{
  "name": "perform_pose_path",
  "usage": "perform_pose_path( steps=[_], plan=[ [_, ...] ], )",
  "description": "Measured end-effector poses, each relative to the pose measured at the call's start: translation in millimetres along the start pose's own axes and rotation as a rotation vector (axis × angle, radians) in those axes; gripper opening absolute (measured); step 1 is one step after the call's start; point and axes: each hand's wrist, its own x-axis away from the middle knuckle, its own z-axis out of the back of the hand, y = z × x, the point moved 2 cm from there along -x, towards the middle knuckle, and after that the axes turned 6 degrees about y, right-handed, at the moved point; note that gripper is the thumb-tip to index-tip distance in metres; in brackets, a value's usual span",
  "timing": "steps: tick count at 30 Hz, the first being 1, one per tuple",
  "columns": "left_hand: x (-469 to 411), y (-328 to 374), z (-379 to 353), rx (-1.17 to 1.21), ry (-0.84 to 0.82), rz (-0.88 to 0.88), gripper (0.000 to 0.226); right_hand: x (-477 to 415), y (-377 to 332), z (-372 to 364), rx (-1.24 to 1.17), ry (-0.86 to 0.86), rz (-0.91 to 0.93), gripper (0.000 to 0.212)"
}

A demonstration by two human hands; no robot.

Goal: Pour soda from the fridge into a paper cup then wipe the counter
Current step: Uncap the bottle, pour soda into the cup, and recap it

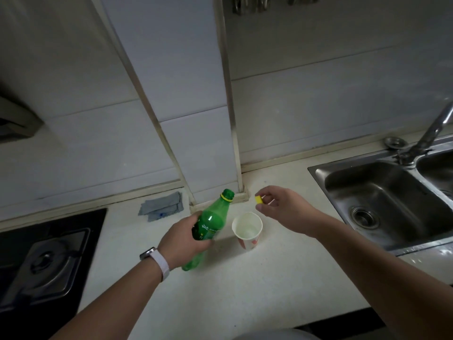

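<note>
Now, with the left hand [186, 238] wrapped round the uncapped bottle [210, 224] and right-hand fingers [263, 192] pinching the cap [258, 199], tip slowly over the paper cup [247, 229] mid-worktop [282, 278].

both hands [188, 238] curled, forearms extended

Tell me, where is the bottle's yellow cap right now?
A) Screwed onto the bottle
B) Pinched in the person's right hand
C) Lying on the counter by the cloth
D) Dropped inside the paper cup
B: the yellow cap sits between the fingertips of the right hand, held above the counter, while the green soda bottle in the left hand has an open neck and the paper cup looks empty.
</note>
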Motion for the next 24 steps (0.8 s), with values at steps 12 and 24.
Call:
perform_pose_path(
  steps=[12, 24],
  plan=[
    [18, -11, -1, 0.337, 0.106, -0.019, 0.059, -9, -70, -35, 0.09, -0.013, 0.21, 0.028],
    [21, -45, 23, 0.263, 0.093, -0.102, 0.072, -8, -109, -63, 0.213, -0.048, 0.298, 0.029]
  ],
)
